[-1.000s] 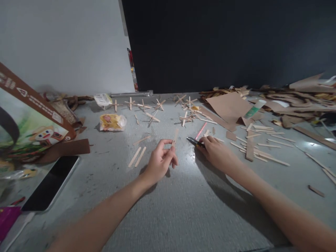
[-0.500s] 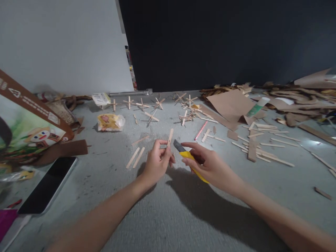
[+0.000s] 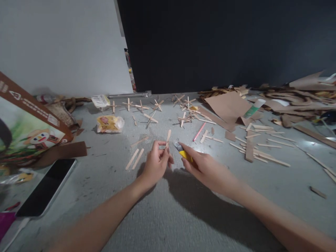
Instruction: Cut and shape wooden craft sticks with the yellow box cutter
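My left hand point(image 3: 156, 161) pinches a wooden popsicle stick point(image 3: 168, 137) that stands up tilted from between the thumb and fingers. A small dark mark shows on the stick near the fingertips. In my right hand point(image 3: 203, 166) is a yellow utility knife point(image 3: 185, 156), its grey tip pointing at the stick with a small gap between them. Most of the knife's handle is hidden by the hand. Two loose popsicle sticks point(image 3: 137, 159) lie side by side on the table, left of my left hand.
Several crossed-stick pieces point(image 3: 150, 118) stand along the back. Loose sticks point(image 3: 273, 160), brown cardboard point(image 3: 228, 106) and a glue stick point(image 3: 254, 108) lie to the right. A pink striped stick point(image 3: 199, 131) is ahead. Leftward are a yellow packet point(image 3: 109, 124), a phone point(image 3: 47, 187) and a printed bag point(image 3: 31, 122).
My right hand has turned over the knife, so less of its yellow handle shows and its tip looks lighter. The left hand keeps its pinch on the stick. The view has shifted slightly.
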`<state>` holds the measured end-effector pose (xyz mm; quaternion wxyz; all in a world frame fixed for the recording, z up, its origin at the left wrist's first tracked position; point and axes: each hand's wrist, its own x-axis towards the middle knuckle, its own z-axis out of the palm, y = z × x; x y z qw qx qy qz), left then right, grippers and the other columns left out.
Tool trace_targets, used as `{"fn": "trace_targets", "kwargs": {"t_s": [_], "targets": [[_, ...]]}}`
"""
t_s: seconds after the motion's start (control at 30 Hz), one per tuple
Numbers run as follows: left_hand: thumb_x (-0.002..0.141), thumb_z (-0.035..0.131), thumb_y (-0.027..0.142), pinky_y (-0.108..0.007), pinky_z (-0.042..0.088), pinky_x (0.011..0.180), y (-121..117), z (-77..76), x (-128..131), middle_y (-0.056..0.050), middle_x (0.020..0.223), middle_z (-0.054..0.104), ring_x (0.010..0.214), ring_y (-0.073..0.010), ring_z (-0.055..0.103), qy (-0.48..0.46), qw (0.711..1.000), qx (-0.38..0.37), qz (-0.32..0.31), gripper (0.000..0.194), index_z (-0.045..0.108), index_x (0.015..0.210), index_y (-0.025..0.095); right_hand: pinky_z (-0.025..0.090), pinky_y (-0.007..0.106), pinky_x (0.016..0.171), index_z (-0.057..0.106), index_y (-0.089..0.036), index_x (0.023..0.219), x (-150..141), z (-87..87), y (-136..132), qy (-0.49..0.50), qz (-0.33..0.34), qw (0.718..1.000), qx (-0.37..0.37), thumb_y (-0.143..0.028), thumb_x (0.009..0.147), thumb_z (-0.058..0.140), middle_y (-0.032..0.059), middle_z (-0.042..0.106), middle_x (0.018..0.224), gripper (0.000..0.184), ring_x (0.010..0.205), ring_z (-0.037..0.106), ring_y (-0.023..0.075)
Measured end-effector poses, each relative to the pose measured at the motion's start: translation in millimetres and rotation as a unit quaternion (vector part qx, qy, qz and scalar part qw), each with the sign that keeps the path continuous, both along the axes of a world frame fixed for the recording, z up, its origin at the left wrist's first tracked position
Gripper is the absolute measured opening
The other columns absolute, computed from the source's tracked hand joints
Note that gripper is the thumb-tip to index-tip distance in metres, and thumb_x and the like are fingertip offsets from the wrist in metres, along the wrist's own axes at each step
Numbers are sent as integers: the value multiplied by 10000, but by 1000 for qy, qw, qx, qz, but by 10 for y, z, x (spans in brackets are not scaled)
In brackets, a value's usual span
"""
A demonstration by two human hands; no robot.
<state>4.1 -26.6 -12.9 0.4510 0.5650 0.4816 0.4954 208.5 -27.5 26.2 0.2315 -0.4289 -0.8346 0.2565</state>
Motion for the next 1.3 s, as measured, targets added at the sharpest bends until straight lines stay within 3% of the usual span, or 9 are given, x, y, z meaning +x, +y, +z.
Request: {"fn": "trace_targets", "kwargs": {"t_s": [0.1,0.23,0.47,0.8,1.13,1.3], "targets": [[1009,536,650,-264,427,562,1,-29,-10,66,626,610,518,-130,556,19,1000,8,0,432,449,1087,234,417,283,586,510,-179,1464,-33,34,-30,52,-14,996,-67,-403,1097,370,-20,602,697,452,592,573,182],[1041,502,610,-245,316,523,-8,-79,-23,103,576,494,493,-111,427,49,999,20,1,387,467,1111,231,391,273,551,514,-238,1238,-68,39,-49,136,-28,977,-161,-495,1084,429,-95,448,645,311,547,481,151],[1039,503,627,-259,259,540,-21,-56,-26,97,578,447,505,-115,379,72,997,37,-7,402,491,1086,228,395,266,493,426,-269,868,-99,1,-36,157,-46,971,-175,-537,1082,409,-83,500,573,343,458,528,129],[1065,476,579,-267,232,548,-16,-69,-26,96,570,441,508,-119,351,99,994,50,0,357,497,1105,225,377,252,437,464,-265,859,-106,20,-68,137,-50,973,-181,-500,1075,426,-85,500,537,322,391,487,117],[1067,492,468,-282,288,570,-25,-48,-26,72,582,508,504,-150,432,152,987,49,14,233,525,1090,238,379,238,403,446,-260,785,-121,44,-63,152,-49,961,-225,-486,1063,428,-74,504,554,359,365,488,97],[1058,496,418,-296,355,610,-8,-88,-15,19,659,589,582,-198,554,175,983,26,41,177,535,1090,249,368,229,366,437,-264,782,-157,17,-75,164,-56,957,-234,-480,1039,459,-75,504,542,337,350,497,106]]}}
